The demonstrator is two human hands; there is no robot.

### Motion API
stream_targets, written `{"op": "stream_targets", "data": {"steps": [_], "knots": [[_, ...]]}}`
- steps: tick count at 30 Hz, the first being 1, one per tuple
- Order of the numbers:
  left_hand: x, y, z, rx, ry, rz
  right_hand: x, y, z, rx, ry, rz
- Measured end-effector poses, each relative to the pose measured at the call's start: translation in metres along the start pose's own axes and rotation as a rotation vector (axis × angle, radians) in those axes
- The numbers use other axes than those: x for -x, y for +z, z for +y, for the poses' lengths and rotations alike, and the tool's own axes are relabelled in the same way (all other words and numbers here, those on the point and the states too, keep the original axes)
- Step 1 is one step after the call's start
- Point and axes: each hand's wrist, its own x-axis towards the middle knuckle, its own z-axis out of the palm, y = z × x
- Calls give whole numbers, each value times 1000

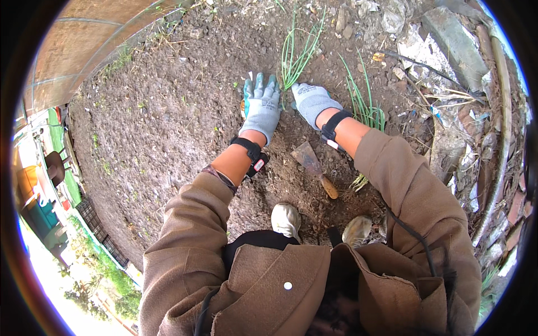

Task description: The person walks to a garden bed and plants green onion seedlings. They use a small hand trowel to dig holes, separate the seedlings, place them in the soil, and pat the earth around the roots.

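Note:
A clump of green onions stands in the soil in front of me, its thin leaves leaning away. My left hand, in a grey knit glove with a bluish-green palm, lies on the ground left of the clump, fingers stretched out and slightly apart. On the other side, my right hand in a matching glove reaches down to the base of the clump; its fingers are mostly hidden. Beside my right wrist lie more green onions. A flat-bladed scraper with a wooden handle rests on the soil between my forearms.
Bare brown soil with small sprouts stretches to the left. Rubble, plastic scraps and dry stalks line the right side, beside a long pale pole. A brown panel wall stands far left. My shoes are close below.

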Motion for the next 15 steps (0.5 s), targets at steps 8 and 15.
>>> {"op": "stream_targets", "data": {"steps": [8,15], "knots": [[-9,-2,4,-32,-47,-33,-9,2,-3,-69,28,39],[-2,-49,-10,-20,48,-220,37,-80,41,-103,-328,6]]}}
